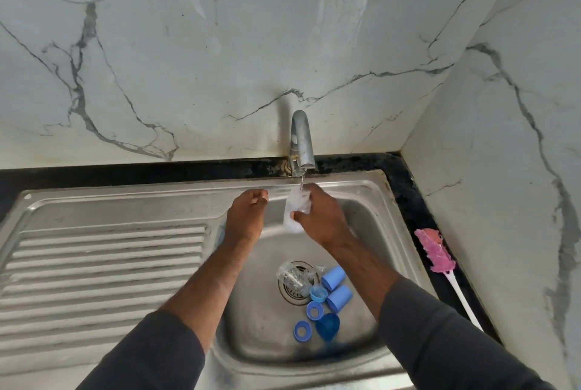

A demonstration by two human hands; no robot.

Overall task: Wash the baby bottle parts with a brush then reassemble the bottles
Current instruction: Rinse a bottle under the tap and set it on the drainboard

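My right hand (323, 220) grips a clear baby bottle body (294, 210) upright under the running tap (301, 141), and water falls into it. Beside it on the left, my left hand (246, 216) is held over the basin, fingers bent, holding nothing that I can see. On the basin floor lie a second clear bottle (294, 278) over the drain, two blue caps (333, 278) (339, 298), blue screw rings (315, 309) (302, 331), and a blue funnel-shaped part (327, 326). A pink bottle brush (435, 253) with a white handle lies on the counter at the right.
The steel sink (371, 194) has a ribbed draining board (103, 279) on the left. A dark counter strip (157, 171) runs behind it. Marble walls close in behind and on the right, close to the brush.
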